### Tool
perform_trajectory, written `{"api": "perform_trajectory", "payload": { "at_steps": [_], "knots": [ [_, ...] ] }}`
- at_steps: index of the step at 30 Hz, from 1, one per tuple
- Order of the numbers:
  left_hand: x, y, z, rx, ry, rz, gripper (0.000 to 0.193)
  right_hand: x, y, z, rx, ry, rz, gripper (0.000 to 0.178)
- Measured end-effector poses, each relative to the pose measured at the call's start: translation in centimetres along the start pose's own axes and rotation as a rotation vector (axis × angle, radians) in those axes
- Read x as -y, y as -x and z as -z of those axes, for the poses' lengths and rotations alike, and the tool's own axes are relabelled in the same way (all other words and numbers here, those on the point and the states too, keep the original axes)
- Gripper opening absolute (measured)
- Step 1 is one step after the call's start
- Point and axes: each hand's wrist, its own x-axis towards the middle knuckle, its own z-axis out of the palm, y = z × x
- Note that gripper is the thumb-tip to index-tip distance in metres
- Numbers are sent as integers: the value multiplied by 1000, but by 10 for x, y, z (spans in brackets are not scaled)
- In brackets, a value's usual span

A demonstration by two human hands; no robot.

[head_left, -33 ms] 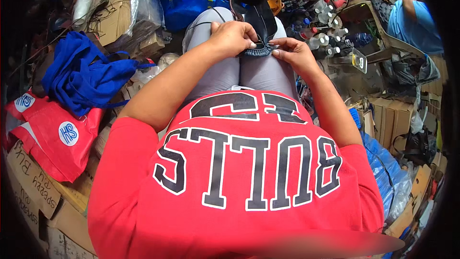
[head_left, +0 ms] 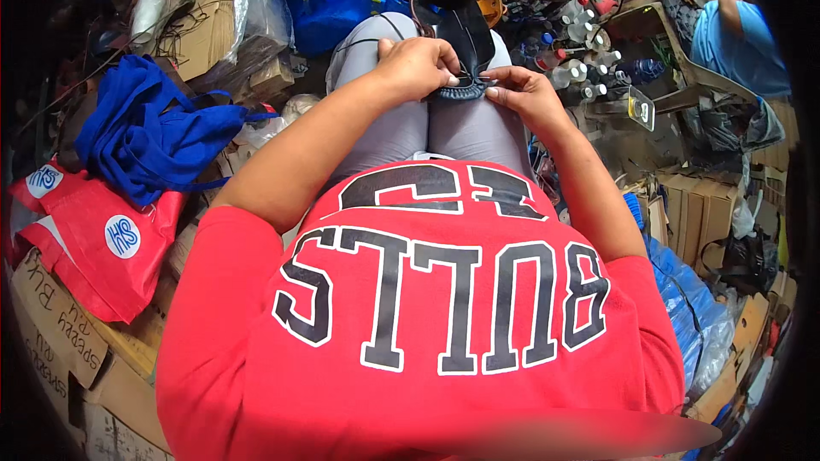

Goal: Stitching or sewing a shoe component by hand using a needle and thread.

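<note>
A dark shoe [head_left: 457, 21] with a brown rim rests across my thighs, its opening facing up and its ridged, stitched toe end [head_left: 459, 93] turned toward me. My left hand [head_left: 416, 67] is closed in a pinch at the left side of that end. Dark thread [head_left: 369, 41] loops over my left knee to those fingers. On the opposite side, my right hand [head_left: 519, 92] pinches at the toe edge, thumb and forefinger nearly together. A thin thing shows at its fingertips, too small to name. Fingers partly cover the stitched edge.
At left lie a blue cloth bag [head_left: 154, 132] and a red bag [head_left: 102, 248] over cardboard [head_left: 60, 316]. Several plastic bottles [head_left: 581, 38] stand beyond my right knee. A blue bag [head_left: 333, 8] is ahead. Another person in light blue [head_left: 739, 43] is at far right.
</note>
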Motion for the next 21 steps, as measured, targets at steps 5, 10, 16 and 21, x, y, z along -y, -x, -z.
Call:
{"api": "perform_trajectory", "payload": {
  "at_steps": [5,10,16,21],
  "knots": [
    [-10,-3,-2,12,-136,-95,19,9,-8,6,54,204,-41,16],
    [-19,-1,0,-9,-344,-232,8,12,-16,5,131,293,-21,10],
    [-17,11,16,-104,-433,-378,9,21,-6,24,49,136,-71,12],
    [-15,10,16,91,-111,-176,9,6,0,31,89,116,-5,15]
  ]
}}
